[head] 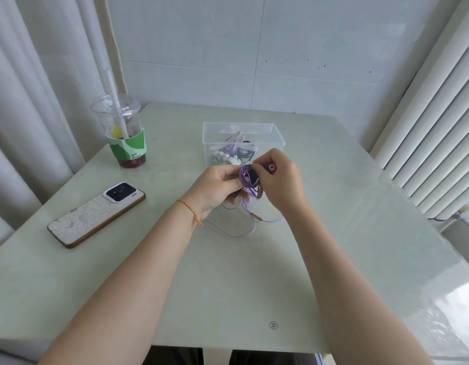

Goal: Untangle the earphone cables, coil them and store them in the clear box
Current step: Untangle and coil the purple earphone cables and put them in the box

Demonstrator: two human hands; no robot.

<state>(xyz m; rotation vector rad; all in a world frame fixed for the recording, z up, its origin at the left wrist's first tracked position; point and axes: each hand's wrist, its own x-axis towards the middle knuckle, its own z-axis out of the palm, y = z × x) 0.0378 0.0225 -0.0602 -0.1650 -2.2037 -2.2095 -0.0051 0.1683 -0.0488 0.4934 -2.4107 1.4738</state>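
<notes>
Hands are clutching the purple cable bundle [250,180] above the table [333,233] before the clear box [278,139], left hand [215,191] holding, right hand [278,177] pinching, and trailing loops are risking snagging into knots.

Purple cable [247,177] bunched, loose purple loops trailing on pale green table [254,280]. Clear box [276,138], purple, black, white bits inside. Phone [96,216]: white case, grey leafy pattern, brown edge. Cup [122,130]: green-and-white sleeve, dark red drink, yellow blob. Red string [190,210] on wrist.
</notes>
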